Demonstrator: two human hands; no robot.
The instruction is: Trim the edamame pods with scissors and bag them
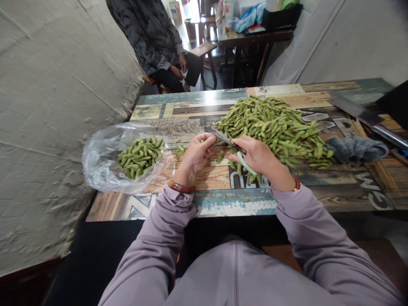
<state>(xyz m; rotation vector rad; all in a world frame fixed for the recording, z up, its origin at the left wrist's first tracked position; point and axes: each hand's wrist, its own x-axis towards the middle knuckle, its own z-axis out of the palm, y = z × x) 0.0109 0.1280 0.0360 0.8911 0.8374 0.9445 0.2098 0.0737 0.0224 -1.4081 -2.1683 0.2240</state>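
Note:
My right hand (256, 155) is closed round the pale green handles of a pair of scissors (223, 138), whose dark blades point left toward my other hand. My left hand (199, 153) is pinched just beside the blade tips; a bit of green edamame pod (202, 140) shows at its fingers, mostly hidden. Beyond and right of the scissors spreads a large heap of edamame pods (267, 123). To the left, a clear plastic bag (102, 157) lies open with a smaller pile of pods (140, 157) in it. Several loose pods and trimmings lie near my hands.
On the right of the patterned table (219, 206) are a grey cloth (357, 148) and a cleaver (353, 109). A rough wall (57, 106) borders the left side. Behind the table sits another person (153, 38); a second table (251, 39) holds packages.

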